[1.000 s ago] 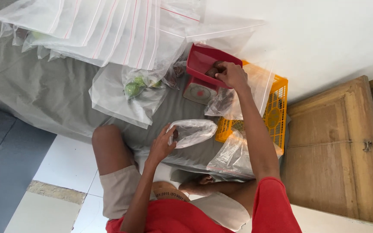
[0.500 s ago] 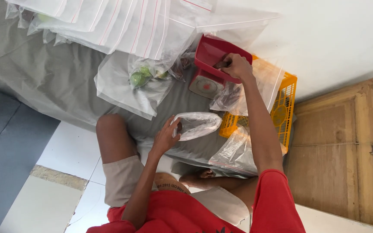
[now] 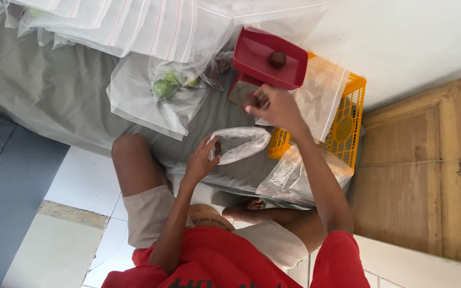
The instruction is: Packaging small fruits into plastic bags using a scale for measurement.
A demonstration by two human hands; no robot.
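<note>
R hand (image 3: 274,105) sits just below the red tray (image 3: 290,79), fingers curled & pinched round a small dark thing; what it is, can't tell. One brown ball (image 3: 277,58) lies alone in the tray, at about 12 o'clock from that hand, apart from it. L hand (image 3: 203,159) at 8 o'clock from the R, fingers half bent, gripping the mouth of a small bag (image 3: 241,143) that lies flat on the grey sheet (image 3: 54,90); bag runs off toward 2 o'clock from the hand. Yellow crate (image 3: 348,122) at 3 o'clock of the bag, partly under clear plastic. Bag w/ green bits (image 3: 167,85) at 10 o'clock of the L hand, well apart. Stack of clear zip bags (image 3: 150,26) along the top edge. Wooden door (image 3: 422,170) far R.
</note>
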